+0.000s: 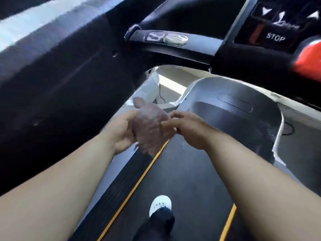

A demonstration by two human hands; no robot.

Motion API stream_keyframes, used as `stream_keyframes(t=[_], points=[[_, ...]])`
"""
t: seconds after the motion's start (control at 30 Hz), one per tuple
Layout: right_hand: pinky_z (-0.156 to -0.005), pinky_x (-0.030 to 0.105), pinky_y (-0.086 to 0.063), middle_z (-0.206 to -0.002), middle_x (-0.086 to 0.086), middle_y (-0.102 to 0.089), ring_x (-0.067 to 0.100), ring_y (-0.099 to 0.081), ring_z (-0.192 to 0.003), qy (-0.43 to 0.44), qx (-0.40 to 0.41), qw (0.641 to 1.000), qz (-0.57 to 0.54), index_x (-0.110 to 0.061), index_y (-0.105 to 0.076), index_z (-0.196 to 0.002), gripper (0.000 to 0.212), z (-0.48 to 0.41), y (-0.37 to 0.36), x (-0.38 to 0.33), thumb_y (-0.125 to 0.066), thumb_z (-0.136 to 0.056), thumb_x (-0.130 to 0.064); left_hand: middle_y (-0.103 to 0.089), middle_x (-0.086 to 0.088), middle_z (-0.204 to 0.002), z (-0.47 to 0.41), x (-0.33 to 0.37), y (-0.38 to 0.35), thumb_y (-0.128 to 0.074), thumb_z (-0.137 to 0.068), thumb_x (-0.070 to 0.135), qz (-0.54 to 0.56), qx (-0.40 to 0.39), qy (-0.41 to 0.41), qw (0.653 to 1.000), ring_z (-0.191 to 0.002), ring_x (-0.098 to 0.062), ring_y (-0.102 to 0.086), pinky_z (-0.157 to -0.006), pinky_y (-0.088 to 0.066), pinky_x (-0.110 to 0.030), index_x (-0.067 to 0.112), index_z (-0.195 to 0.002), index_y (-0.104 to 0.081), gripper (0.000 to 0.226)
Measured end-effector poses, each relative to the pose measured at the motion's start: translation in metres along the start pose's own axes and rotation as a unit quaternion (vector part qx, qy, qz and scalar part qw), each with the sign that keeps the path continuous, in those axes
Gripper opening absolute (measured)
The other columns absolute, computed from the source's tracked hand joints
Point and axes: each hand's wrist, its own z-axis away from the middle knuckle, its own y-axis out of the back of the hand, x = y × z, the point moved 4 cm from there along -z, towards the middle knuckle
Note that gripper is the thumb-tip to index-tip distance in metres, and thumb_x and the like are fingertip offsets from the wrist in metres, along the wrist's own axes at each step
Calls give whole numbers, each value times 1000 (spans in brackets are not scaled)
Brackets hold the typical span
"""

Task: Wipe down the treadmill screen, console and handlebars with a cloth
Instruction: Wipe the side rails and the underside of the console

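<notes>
Head view: the cloth (150,126) is held by the left hand (121,131); its edge is pinched by the right hand (188,130), above the belt (182,180).

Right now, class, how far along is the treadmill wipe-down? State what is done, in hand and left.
Done: no surface shows whether it was wiped. In hand: the left hand and right hand hold the cloth between them, over the belt. Left: handlebar and console, both untouched.

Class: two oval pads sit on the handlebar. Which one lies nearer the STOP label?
The paler, silvery pad. The darker pad beside it sits farther left in the picture, away from the label.
</notes>
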Motion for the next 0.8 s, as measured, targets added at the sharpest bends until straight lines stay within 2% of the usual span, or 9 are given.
stream_keyframes(t=[0.07, 0.17, 0.27, 0.37, 0.47, 0.57, 0.67, 0.73, 0.8], points=[[-89, 42, -49, -80, 6, -65, 21, -60, -82, -28, -6, 999, -35, -14, -60, -86, 10, 5, -18, -13, -67, -83, -8, -69, -7, -107, 13, -3, 8, -34, -100, 46, 86, 13, 51, 995, -95, -21, -63, -80, -49, -35, 21, -107, -72, 46], [-69, 36, -48, -85, 6, -63, 22, -58, -78, -39, 37, 998, -23, -20, -56, -90, 7, 6, -36, -31, -63, -90, -16, -72, -8, -100, 33, 1, 11, -22, -92, 68, 126, -27, 86, 988, -81, -20, -68, -68, -51, -31, 17, -121, -65, 73], [-84, 39, -54, -100, 1, -67, 20, -65, -91, -61, 37, 997, -29, -28, -58, -102, 10, 1, -50, -39, -60, -93, -24, -71, -10, -98, 41, 10, 20, -48, -89, 45, 50, -20, 65, 996, -84, -20, -66, -74, -47, -33, 10, -112, -67, 46], [-89, 37, -52, -123, -3, -64, 18, -64, -107, -132, -20, 986, -95, -33, -51, -128, 42, -5, -62, -41, -64, -88, -35, -59, -13, -83, 38, 20, 35, -58, -89, 10, 44, 41, 19, 998, -78, -26, -54, -69, -47, -33, 9, -98, -61, 9], [-68, 26, -46, -120, 4, -63, 19, -64, -92, -144, -31, 983, -113, -27, -45, -134, 51, -17, -59, -48, -63, -87, -16, -62, -7, -96, 33, 27, 47, -59, -92, 7, 67, 129, 10, 989, -78, -20, -60, -66, -56, -30, 24, -117, -46, 33], [-88, 33, -53, -111, 8, -65, 21, -66, -93, -122, -47, 991, -39, -13, -50, -135, 58, -28, -56, -50, -62, -82, 5, -58, -2, -117, 32, 18, 53, -65, -90, 18, 30, 159, 3, 987, -82, -13, -66, -76, -57, -35, 25, -132, -43, 48], [-98, 44, -50, -115, 12, -67, 27, -66, -104, -123, -69, 990, 3, -12, -60, -124, 59, -35, -59, -32, -67, -70, 10, -60, 2, -116, 41, -6, 51, -83, -68, 20, -8, 156, 10, 988, -85, -6, -68, -67, -54, -24, 23, -127, -53, 66], [-95, 43, -51, -115, 10, -68, 25, -66, -104, -129, -117, 984, 36, -18, -64, -112, 52, -36, -68, -18, -69, -67, 7, -66, 6, -101, 54, -19, 52, -83, -68, 7, -88, 193, 6, 977, -74, 1, -67, -58, -50, -15, 23, -117, -58, 57], [-84, 36, -54, -116, 10, -65, 24, -65, -100, -140, -161, 975, 59, -16, -62, -116, 50, -33, -76, -7, -65, -73, 9, -70, 6, -92, 66, -30, 57, -77, -75, 3, -102, 241, 17, 965, -72, -2, -67, -60, -51, -16, 26, -104, -64, 39]])
